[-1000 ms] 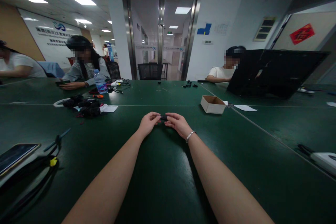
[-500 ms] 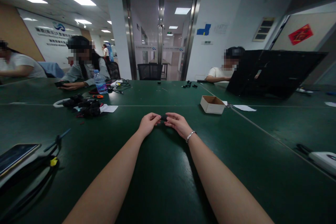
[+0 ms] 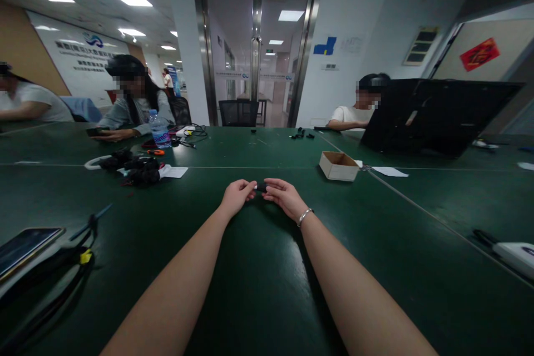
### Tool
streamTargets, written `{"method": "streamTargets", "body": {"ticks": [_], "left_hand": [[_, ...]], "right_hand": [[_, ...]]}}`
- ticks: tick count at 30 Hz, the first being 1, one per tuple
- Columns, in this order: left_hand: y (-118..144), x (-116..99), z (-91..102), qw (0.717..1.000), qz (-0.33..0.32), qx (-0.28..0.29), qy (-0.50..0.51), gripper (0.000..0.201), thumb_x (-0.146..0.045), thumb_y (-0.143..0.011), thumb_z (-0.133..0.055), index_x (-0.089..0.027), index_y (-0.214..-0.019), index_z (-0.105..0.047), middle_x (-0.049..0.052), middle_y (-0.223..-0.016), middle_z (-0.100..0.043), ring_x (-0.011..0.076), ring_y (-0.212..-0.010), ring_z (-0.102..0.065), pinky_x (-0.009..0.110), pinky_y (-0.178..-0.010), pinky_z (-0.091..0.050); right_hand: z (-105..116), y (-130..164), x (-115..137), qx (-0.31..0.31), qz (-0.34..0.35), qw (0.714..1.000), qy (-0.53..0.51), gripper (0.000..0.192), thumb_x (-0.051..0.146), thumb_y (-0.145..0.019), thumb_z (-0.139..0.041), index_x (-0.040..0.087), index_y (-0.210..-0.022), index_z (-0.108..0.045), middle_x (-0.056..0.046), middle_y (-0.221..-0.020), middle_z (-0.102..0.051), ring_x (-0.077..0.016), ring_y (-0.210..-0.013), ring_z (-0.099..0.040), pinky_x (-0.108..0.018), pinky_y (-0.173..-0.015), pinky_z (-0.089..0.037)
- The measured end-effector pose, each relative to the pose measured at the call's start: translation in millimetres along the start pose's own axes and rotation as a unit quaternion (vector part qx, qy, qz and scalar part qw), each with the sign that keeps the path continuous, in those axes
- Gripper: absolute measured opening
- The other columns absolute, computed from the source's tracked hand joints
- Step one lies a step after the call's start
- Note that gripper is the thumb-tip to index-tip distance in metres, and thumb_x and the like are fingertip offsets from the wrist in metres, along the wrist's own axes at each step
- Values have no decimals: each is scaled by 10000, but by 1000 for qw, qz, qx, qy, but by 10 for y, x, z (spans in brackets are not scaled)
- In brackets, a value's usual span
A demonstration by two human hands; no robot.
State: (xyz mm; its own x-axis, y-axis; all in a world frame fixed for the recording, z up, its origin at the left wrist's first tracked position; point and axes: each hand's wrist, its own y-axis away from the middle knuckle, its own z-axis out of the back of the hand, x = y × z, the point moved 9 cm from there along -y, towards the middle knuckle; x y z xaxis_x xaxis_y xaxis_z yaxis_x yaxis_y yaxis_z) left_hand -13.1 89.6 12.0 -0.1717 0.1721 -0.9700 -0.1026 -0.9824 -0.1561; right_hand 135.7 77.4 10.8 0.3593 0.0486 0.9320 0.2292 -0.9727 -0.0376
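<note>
Above the green table [image 3: 258, 267], both hands meet on a small black piece with a silvery end [image 3: 261, 187], whose exact kind is too small to make out. My left hand [image 3: 238, 198] pinches its silvery left end between thumb and fingers. Around the black right end, the fingers of my right hand [image 3: 284, 197] are closed. The fingertips partly hide both ends. A silver bracelet [image 3: 304, 217] circles my right wrist.
An open cardboard box [image 3: 339, 169] stands to the right, near a large black screen [image 3: 438, 117]. At left are tangled black gear [image 3: 139, 169], a water bottle [image 3: 159, 130] and a phone [image 3: 29, 247]. Small black parts [image 3: 299, 134] lie farther back. Other people sit around.
My right hand has shifted very slightly to the right. A little more of the piece's silvery end shows between my hands. Both hands keep their grip.
</note>
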Motion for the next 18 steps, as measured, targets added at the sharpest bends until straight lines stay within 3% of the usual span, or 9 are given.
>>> {"method": "streamTargets", "body": {"ticks": [18], "left_hand": [[17,-39,23,998,-4,-2,-63,446,-584,-763,-532,-146,-721,-601,32,-628,-611,131,-562,-551,241,-547,-418]], "right_hand": [[-7,5,16,2,9,1000,7,259,27,-729,-666,130,-966,-660,-67,-901,-652,-147,-730,-668,-209,-645,-582]]}}
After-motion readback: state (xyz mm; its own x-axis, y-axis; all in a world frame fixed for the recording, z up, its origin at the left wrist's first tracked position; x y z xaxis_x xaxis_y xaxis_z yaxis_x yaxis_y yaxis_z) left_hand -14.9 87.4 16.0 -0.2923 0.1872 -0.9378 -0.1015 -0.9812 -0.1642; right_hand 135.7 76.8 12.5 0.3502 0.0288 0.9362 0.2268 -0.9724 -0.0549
